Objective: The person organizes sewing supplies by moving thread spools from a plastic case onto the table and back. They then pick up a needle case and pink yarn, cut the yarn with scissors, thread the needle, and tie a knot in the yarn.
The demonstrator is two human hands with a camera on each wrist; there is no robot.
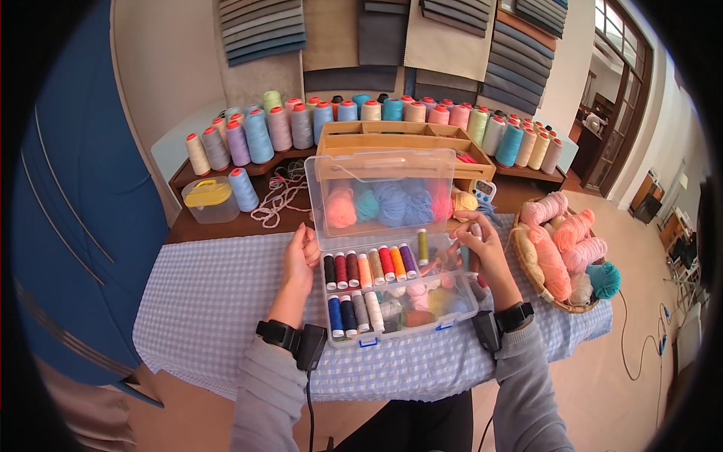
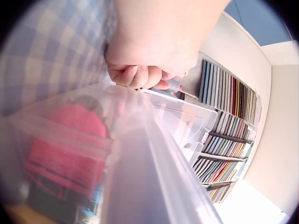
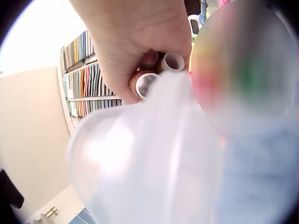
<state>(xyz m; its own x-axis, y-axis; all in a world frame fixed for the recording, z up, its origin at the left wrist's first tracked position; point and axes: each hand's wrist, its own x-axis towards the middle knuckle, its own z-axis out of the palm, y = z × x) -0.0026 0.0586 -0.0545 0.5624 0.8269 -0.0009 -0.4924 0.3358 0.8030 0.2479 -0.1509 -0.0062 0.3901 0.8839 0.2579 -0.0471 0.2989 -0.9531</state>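
Note:
A clear plastic storage box [image 1: 468, 307] lies with its transparent lid [image 1: 385, 160] raised. Small thread spools [image 1: 354, 269] stand in two rows in its left part, with an olive green spool [image 1: 422, 247] further right. At the box's back left corner is my left hand [image 1: 300, 256]; the left wrist view shows its fingers [image 2: 135, 77] curled at the rim. My right hand [image 1: 486, 252], over the right end of the box, holds thread spools; in the right wrist view two white spool ends [image 3: 146, 86] show under the palm.
A wicker basket [image 1: 553, 301] of yarn skeins sits to the right. Behind the lid stand a wooden organizer [image 1: 354, 142] and rows of large thread cones [image 1: 258, 138]. A yellow-lidded container [image 1: 211, 197] and loose cord [image 1: 277, 200] lie left, and a checked cloth [image 1: 211, 301] covers the table front.

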